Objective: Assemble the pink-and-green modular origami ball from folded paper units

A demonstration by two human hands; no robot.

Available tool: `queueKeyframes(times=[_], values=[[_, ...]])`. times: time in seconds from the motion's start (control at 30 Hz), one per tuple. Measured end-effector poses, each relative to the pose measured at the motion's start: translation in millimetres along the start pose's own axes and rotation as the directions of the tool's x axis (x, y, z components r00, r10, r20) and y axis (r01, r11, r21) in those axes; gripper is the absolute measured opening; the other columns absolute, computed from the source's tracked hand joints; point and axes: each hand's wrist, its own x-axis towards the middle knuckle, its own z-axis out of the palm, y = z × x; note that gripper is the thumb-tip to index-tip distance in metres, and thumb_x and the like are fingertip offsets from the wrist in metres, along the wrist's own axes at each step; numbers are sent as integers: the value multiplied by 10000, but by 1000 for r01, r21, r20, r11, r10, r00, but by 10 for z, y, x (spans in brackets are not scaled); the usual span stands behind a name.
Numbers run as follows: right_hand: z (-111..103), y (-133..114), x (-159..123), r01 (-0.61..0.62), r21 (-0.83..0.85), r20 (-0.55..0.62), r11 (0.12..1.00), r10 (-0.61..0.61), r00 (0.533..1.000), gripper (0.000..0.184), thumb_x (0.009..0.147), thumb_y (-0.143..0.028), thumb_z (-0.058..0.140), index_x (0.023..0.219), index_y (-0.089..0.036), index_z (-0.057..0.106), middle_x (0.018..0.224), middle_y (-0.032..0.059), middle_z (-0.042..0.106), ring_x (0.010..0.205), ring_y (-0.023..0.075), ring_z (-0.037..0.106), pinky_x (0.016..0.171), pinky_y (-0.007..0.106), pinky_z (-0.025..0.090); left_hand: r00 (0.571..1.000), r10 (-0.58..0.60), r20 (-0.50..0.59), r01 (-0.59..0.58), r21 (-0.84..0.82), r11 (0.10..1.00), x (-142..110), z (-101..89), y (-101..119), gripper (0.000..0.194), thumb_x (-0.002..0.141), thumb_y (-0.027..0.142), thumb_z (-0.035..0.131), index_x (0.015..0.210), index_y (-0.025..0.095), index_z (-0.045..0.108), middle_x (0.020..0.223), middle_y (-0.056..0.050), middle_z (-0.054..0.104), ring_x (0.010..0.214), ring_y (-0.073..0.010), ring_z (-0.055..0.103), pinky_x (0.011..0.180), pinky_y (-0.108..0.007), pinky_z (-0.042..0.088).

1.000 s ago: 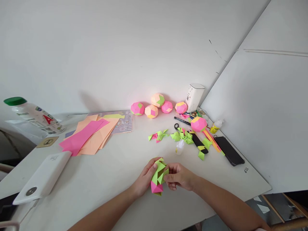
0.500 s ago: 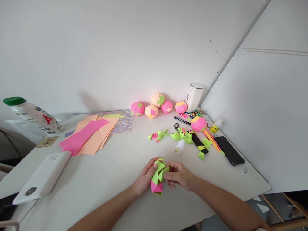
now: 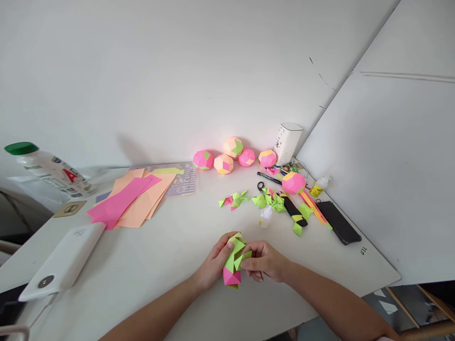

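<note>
A folded paper model (image 3: 233, 259) of green, yellow and pink pieces sits between both hands just above the white table (image 3: 170, 265). My left hand (image 3: 213, 263) wraps its left side with the fingers curled round it. My right hand (image 3: 263, 260) pinches a green flap on its right side. Loose green and pink folded pieces (image 3: 234, 200) lie a little further back.
Several finished paper balls (image 3: 223, 163) line the wall, one more (image 3: 293, 183) by a black phone (image 3: 338, 221). A small glue bottle (image 3: 265, 217), scissors (image 3: 261, 186), pink and orange sheets (image 3: 131, 201), a white power bank (image 3: 64, 263) and a green-capped bottle (image 3: 46, 170) lie around.
My right hand's fingers shift slightly on the green flap; the paper model and my left hand stay almost still.
</note>
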Motion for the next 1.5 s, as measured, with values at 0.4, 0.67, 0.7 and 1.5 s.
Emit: queueKeyframes(times=[0.4, 0.67, 0.7, 1.5], values=[[44, -21, -51, 101, -117, -20, 988, -104, 994, 252, 734, -322, 692, 592, -146, 581, 464, -52, 549, 320, 37, 383, 331, 194, 324, 1000, 5, 23, -4, -33, 999, -5, 2, 14, 512, 823, 574, 508, 1184, 213, 464, 976, -60, 616, 842, -209, 579, 731, -325, 446], [52, -30, -58, 119, -128, -20, 985, -123, 992, 268, 744, -314, 680, 575, -154, 546, 456, -58, 527, 320, 35, 362, 319, 190, 320, 1000, 16, 25, -15, -35, 999, 1, 1, -4, 493, 838, 558, 503, 1179, 204, 463, 943, -51, 604, 787, -181, 564, 693, -302, 441], [54, -34, -59, 116, -126, -20, 985, -119, 993, 266, 744, -310, 678, 575, -155, 545, 456, -58, 526, 319, 34, 358, 316, 189, 323, 1000, 16, 24, -15, -37, 999, 1, 1, -6, 493, 838, 557, 504, 1179, 204, 464, 942, -51, 603, 785, -179, 563, 690, -300, 441], [95, -105, -95, -72, -107, 27, 992, 75, 997, 253, 709, -240, 650, 513, -165, 508, 399, -76, 525, 247, 32, 328, 242, 168, 346, 1000, 22, 1, -22, -25, 999, -9, -7, -55, 526, 825, 549, 534, 1208, 203, 431, 954, -56, 595, 804, -190, 586, 688, -309, 458]])
